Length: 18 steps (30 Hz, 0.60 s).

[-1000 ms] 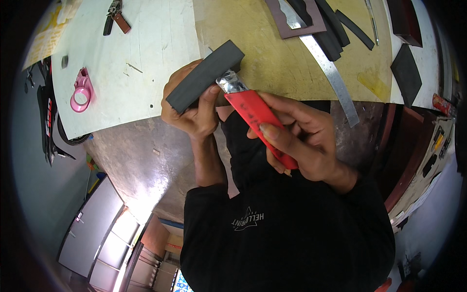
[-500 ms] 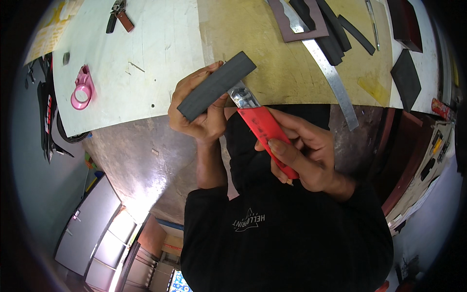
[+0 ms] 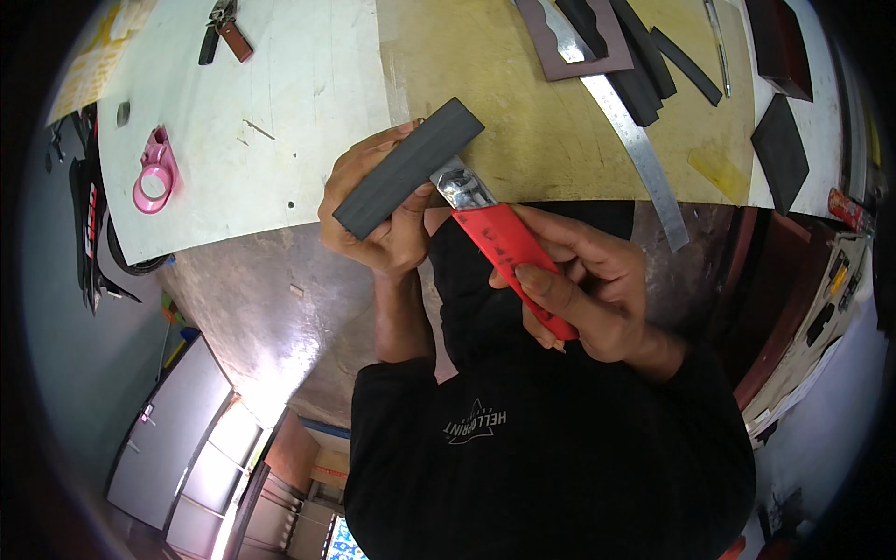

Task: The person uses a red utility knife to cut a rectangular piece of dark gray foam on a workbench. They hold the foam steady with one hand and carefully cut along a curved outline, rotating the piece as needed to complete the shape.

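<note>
- Where the white sheet [image 3: 280,121] covers the left part of the table, a pink ring-shaped tool [image 3: 154,173] lies near its left edge, and a small brown-handled tool [image 3: 224,28] lies near the top rim of the view.
- Just past that sheet's lower right corner, the left hand [image 3: 378,219] is closed around a dark grey foam strip [image 3: 409,168], thumb on one side and fingers wrapped behind, holding it tilted above the table's near edge.
- At the strip's right-hand side, the metal nose of a red utility knife [image 3: 509,252] touches the foam's edge.
- Wrapped round the knife's red handle, the right hand [image 3: 579,285] grips it firmly, with the thumb lying along the top of the handle.
- Further right, on the yellowish cutting mat [image 3: 523,140], a long steel ruler [image 3: 635,140] runs slantwise toward the near edge.
- Beside the ruler's upper part lie several dark strips [image 3: 644,65], and a black foam square [image 3: 779,149] rests near the mat's right edge.
</note>
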Motion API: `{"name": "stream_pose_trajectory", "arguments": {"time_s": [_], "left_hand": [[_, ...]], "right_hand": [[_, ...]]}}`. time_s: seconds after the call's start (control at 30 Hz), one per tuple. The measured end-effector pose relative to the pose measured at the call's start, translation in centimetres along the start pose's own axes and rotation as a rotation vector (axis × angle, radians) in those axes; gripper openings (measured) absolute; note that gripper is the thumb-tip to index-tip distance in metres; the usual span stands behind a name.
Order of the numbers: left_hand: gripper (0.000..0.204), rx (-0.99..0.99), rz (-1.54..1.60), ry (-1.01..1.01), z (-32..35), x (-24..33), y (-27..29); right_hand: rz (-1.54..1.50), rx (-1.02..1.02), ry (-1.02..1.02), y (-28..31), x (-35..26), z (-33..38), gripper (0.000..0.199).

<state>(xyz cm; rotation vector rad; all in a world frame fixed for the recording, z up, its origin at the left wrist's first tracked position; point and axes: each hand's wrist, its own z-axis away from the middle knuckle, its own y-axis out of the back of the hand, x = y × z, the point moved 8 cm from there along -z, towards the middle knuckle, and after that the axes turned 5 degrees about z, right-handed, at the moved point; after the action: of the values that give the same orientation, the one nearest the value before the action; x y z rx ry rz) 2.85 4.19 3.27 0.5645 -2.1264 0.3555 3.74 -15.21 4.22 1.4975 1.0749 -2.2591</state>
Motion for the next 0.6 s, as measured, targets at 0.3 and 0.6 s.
{"name": "stream_pose_trajectory", "arguments": {"time_s": [0.3,0.6], "left_hand": [[0.043,-0.001,-0.025,0.007,0.0,-0.25,0.44],[0.041,0.06,0.012,0.029,0.21,-0.19,0.59]], "right_hand": [[0.004,-0.011,-0.006,0.16,-0.22,-0.61,0.049],[-0.01,-0.009,-0.027,-0.15,-0.28,-0.69,0.048]]}}
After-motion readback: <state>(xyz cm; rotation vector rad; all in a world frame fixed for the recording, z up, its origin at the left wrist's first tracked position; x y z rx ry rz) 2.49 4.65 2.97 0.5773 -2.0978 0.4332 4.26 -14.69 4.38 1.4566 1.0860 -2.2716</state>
